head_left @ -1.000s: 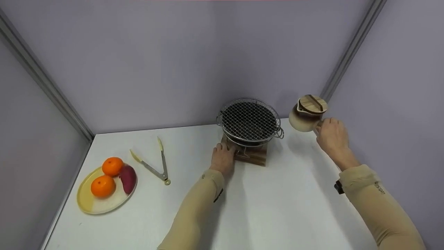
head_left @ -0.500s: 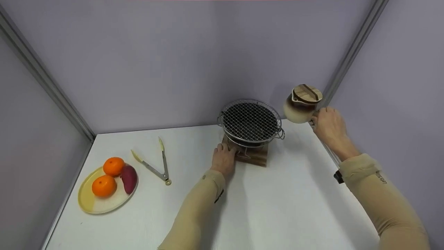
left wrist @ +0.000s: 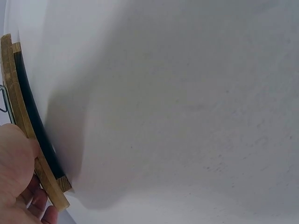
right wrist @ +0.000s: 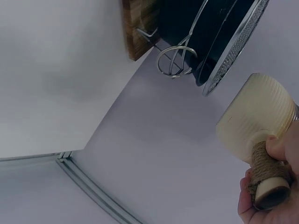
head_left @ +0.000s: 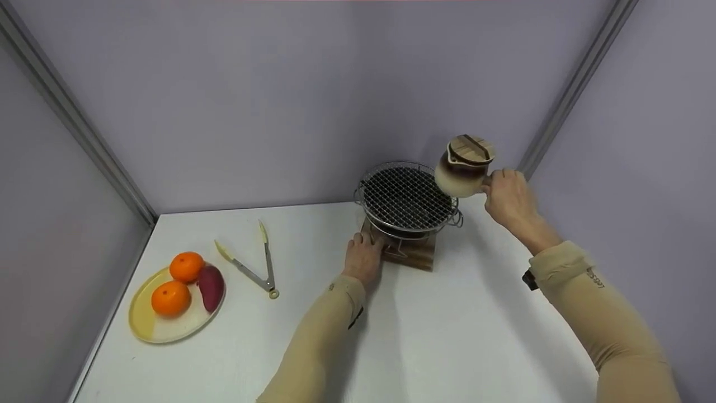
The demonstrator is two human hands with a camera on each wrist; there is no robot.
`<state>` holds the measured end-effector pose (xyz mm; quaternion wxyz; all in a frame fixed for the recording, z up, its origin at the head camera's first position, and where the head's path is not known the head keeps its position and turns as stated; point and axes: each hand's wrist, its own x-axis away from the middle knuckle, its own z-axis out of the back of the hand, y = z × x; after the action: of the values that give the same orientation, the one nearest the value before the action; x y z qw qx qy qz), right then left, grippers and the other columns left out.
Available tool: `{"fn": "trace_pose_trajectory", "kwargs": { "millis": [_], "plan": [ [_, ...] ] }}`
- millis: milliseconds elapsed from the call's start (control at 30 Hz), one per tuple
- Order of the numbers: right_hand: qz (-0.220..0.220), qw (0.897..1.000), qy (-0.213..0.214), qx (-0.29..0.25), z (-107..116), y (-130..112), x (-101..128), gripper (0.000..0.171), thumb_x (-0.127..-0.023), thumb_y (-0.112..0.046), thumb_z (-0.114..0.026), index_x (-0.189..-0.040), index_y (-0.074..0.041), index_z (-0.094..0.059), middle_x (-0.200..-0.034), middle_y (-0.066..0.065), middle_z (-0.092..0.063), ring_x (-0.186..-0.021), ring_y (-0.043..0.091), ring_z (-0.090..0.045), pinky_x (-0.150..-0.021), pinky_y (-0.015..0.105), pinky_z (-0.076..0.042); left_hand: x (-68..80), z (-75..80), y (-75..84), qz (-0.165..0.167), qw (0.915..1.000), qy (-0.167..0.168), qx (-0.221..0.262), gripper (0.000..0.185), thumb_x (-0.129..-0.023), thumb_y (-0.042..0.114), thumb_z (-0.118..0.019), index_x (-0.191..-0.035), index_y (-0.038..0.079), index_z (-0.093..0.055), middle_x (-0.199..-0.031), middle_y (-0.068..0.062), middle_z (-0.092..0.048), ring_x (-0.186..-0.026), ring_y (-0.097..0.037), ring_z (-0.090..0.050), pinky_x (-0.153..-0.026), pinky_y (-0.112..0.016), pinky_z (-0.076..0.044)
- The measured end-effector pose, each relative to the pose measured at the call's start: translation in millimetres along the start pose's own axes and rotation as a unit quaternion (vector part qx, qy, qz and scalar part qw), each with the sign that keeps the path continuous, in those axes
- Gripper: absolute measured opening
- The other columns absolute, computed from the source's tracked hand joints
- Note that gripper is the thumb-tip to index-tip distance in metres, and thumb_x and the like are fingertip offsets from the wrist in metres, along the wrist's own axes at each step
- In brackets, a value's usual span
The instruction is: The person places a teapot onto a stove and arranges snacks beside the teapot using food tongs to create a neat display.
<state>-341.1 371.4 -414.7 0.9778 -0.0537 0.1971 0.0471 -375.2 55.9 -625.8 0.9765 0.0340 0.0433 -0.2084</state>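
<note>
Pot: the ceramic pot [head_left: 462, 172] with its wooden lid [head_left: 471, 148] hangs in the air above the right rim of the grill, carried by its rope-wrapped handle [right wrist: 262, 164].
Left hand: the left hand [head_left: 363, 258] is nearest the viewer, resting on the worktop [head_left: 447, 336] with curled fingers against the left edge of the wooden base [head_left: 414, 254]; the left wrist view shows the fingers [left wrist: 16, 158] touching the board's rim [left wrist: 32, 135], though whether they truly grip it I cannot tell.
Right hand: the right hand [head_left: 508, 197] is raised off the worktop, farther away than the left hand, its fingers wrapped round the pot's handle; the pot's body sticks out to this hand's left.
Grill: the round wire-mesh grill [head_left: 406, 197] stands on the wooden base just beyond the left hand and just left of and below the right hand; in the right wrist view its mesh rim [right wrist: 236, 44] is close to the pot's cream ribbed bottom [right wrist: 254, 116] but apart from it.
Tongs: the metal tongs [head_left: 254, 264] lie spread on the worktop, well left of the left hand.
Plate: a yellow plate [head_left: 146, 324], farther left of the left hand than the tongs, holds two oranges [head_left: 178, 282] and a purple sweet potato [head_left: 211, 286].
Walls: lilac panels [head_left: 279, 101] close the far side, behind both hands.
</note>
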Motion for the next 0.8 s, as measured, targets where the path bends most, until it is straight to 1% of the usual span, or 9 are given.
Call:
{"fn": "trace_pose_trajectory", "kwargs": {
  "millis": [100, 167, 333, 567, 800],
  "plan": [
    [0.009, 1.000, -0.002, 0.001, -3, -4, -3, 0.035, -0.110, -0.013, -0.060, -0.113, 0.022, -0.062, -0.107, 0.041, -0.065, -0.104, 0.061, -0.064, -0.092, 0.070, -0.053, -0.1, -2.1, 0.9, 0.000, 1.0000, -0.007, -0.003, 0.050, -0.107, 0.017, -0.067, -0.157, 0.022, -0.061, -0.151, -0.019, -0.063, -0.142, -0.036, -0.057, -0.118, -0.050, -0.052],
    [0.010, 1.000, -0.008, 0.000, -5, -8, -6, 0.036, -0.110, -0.013, -0.061, -0.114, 0.022, -0.062, -0.108, 0.041, -0.065, -0.104, 0.062, -0.064, -0.092, 0.070, -0.054, -0.1, -3.6, 1.0, -0.001, 0.9999, -0.006, -0.009, 0.050, -0.108, 0.018, -0.067, -0.158, 0.023, -0.060, -0.152, -0.019, -0.062, -0.142, -0.036, -0.057, -0.118, -0.049, -0.053],
    [0.011, 1.000, -0.020, -0.008, -10, -16, -12, 0.036, -0.110, -0.012, -0.061, -0.118, 0.023, -0.062, -0.112, 0.041, -0.065, -0.107, 0.062, -0.065, -0.093, 0.071, -0.055, 0.9, -5.2, 1.4, 0.001, 0.9995, 0.010, -0.029, 0.048, -0.109, 0.020, -0.068, -0.156, 0.024, -0.062, -0.149, -0.021, -0.062, -0.133, -0.033, -0.060, -0.110, -0.045, -0.056],
    [0.018, 0.999, -0.029, -0.015, -17, -23, -18, 0.038, -0.112, -0.015, -0.060, -0.120, 0.022, -0.063, -0.116, 0.041, -0.066, -0.112, 0.062, -0.065, -0.100, 0.071, -0.053, -0.3, -6.7, 2.4, 0.005, 0.9997, 0.014, -0.018, 0.043, -0.108, 0.019, -0.068, -0.151, 0.025, -0.063, -0.145, -0.018, -0.064, -0.131, -0.033, -0.060, -0.109, -0.045, -0.056],
    [0.024, 0.998, -0.046, -0.021, -22, -29, -22, 0.038, -0.114, -0.016, -0.059, -0.121, 0.021, -0.062, -0.117, 0.040, -0.065, -0.112, 0.061, -0.064, -0.102, 0.069, -0.052, -1.7, -9.4, 2.0, 0.007, 0.9998, 0.012, -0.016, 0.043, -0.110, 0.019, -0.064, -0.153, 0.026, -0.062, -0.144, -0.018, -0.064, -0.132, -0.033, -0.060, -0.109, -0.046, -0.056]
  ]
}}
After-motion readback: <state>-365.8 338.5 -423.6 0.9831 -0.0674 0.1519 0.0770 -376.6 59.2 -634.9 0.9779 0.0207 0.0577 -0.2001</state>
